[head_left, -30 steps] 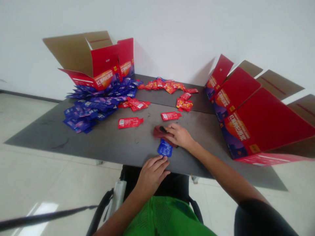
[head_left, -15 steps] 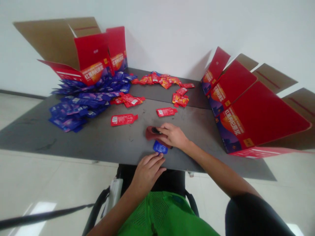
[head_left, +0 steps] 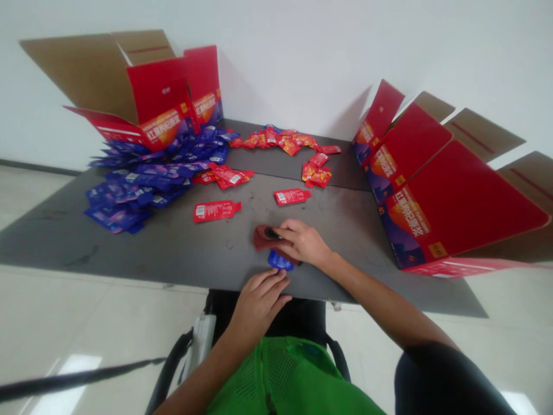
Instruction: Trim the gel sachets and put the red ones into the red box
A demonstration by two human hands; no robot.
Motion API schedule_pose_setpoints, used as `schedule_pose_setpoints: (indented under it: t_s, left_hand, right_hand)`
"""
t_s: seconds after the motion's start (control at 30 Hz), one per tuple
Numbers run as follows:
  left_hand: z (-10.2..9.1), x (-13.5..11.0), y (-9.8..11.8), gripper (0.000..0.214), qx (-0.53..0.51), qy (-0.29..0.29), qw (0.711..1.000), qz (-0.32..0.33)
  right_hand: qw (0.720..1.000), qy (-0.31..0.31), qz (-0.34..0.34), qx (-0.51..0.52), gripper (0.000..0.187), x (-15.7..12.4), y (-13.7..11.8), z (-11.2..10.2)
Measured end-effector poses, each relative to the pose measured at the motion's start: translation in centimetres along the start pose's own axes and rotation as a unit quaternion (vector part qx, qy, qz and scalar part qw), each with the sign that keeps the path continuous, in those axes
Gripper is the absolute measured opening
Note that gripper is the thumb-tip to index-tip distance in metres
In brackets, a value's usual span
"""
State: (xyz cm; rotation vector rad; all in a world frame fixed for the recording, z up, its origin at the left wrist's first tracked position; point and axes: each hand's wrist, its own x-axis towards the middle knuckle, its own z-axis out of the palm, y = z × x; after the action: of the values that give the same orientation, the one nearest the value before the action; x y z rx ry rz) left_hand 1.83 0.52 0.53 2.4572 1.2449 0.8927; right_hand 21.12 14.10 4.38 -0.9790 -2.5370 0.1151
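Observation:
My right hand (head_left: 305, 242) rests on the dark table (head_left: 190, 248), its fingers curled over a dark red pouch (head_left: 261, 237) with a black cap. A blue sachet (head_left: 279, 261) lies just under that hand, mostly covered. My left hand (head_left: 259, 300) sits at the table's near edge, fingers stretched out together, their tips touching the blue sachet. Two single red sachets (head_left: 216, 210) (head_left: 291, 196) lie a little beyond my hands.
A heap of blue sachets (head_left: 142, 181) spreads from an open red carton (head_left: 159, 115) at the back left. Red and orange sachets (head_left: 280, 141) lie scattered along the back. Large red cartons (head_left: 444, 207) lie on their sides at the right.
The blue sachet has slid further under my right hand and shows less. My left fingertips have closed in on it. The view shifted slightly.

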Motion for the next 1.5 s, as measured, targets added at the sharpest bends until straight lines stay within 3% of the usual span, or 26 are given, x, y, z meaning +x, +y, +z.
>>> schedule_pose_setpoints:
  t_s: [0.07, 0.13, 0.27, 0.33, 0.4, 0.5, 0.6, 0.67, 0.77, 0.9, 0.97, 1.03, 1.17, 1.23, 1.3, 1.4, 1.5]
  left_hand:
    - [-0.1, 0.0, 0.0, 0.032, -0.007, 0.003, 1.0, 0.0]
    - [0.0, 0.0, 0.0, 0.032, -0.011, 0.009, 1.0, 0.0]
    - [0.2, 0.0, 0.1, 0.031, -0.005, 0.023, 1.0, 0.006]
    - [0.2, -0.1, 0.1, 0.029, 0.0, 0.021, 1.0, 0.004]
    - [0.2, 0.0, 0.1, 0.028, 0.001, 0.016, 1.0, 0.0]
    - [0.0, 0.1, 0.0, 0.03, 0.002, 0.015, 1.0, 0.006]
    - [-0.1, 0.2, 0.0, 0.031, 0.0, 0.02, 1.0, 0.012]
    - [-0.1, 0.2, 0.0, 0.031, -0.004, 0.025, 1.0, 0.009]
    - [0.0, 0.2, 0.1, 0.031, -0.004, 0.025, 1.0, 0.006]
    - [0.0, 0.1, 0.0, 0.029, 0.004, 0.016, 1.0, 0.001]
    - [0.0, 0.1, 0.0, 0.03, 0.001, 0.016, 1.0, 0.002]
    - [-0.1, 0.2, -0.1, 0.031, -0.005, 0.018, 1.0, 0.009]
    - [0.0, 0.2, -0.1, 0.03, -0.011, 0.023, 1.0, 0.007]
    - [0.1, 0.2, -0.1, 0.03, -0.014, 0.027, 1.0, 0.004]
    - [0.2, 0.1, 0.0, 0.031, -0.015, 0.029, 0.999, 0.005]
    - [0.2, 0.1, 0.0, 0.028, -0.009, 0.02, 1.0, -0.001]
    - [0.1, 0.2, 0.0, 0.028, -0.011, 0.017, 1.0, 0.0]
  right_hand:
    - [0.999, 0.006, 0.035, -0.039, 0.034, 1.6, 2.3, -0.8]
    - [0.997, 0.021, 0.047, -0.056, 0.034, 2.5, 3.1, -1.9]
    - [0.998, 0.055, 0.008, -0.009, 0.035, 0.8, -0.8, -2.5]
    - [0.999, 0.016, -0.041, 0.01, 0.035, -0.8, -3.1, -1.7]
    - [0.998, -0.007, -0.062, 0.024, 0.033, -1.5, -3.7, -0.5]
    - [1.0, 0.008, -0.01, 0.004, 0.032, -0.3, -0.8, 0.3]
    - [0.998, 0.007, 0.039, -0.058, 0.034, 2.0, 2.9, -0.9]
    - [0.996, 0.022, 0.049, -0.071, 0.034, 2.6, 3.3, -2.0]
    - [0.998, 0.054, 0.03, -0.033, 0.036, 1.2, 0.2, -2.5]
    - [0.998, -0.004, -0.051, 0.024, 0.035, -1.7, -3.6, -0.7]
    - [0.999, -0.001, -0.041, 0.03, 0.033, -1.7, -2.8, 0.1]
    - [1.0, 0.016, 0.001, 0.006, 0.034, -0.4, -0.3, 0.3]
    - [0.996, 0.028, 0.052, -0.065, 0.037, 2.2, 3.4, -1.6]
    - [0.995, 0.053, 0.051, -0.06, 0.036, 2.1, 2.3, -2.5]
    - [0.996, 0.075, 0.032, -0.031, 0.036, 0.8, -0.3, -2.7]
    - [0.999, 0.027, -0.04, -0.004, 0.037, -1.4, -3.8, -1.7]
    - [0.999, -0.002, -0.045, 0.0, 0.035, -1.7, -3.2, -0.3]
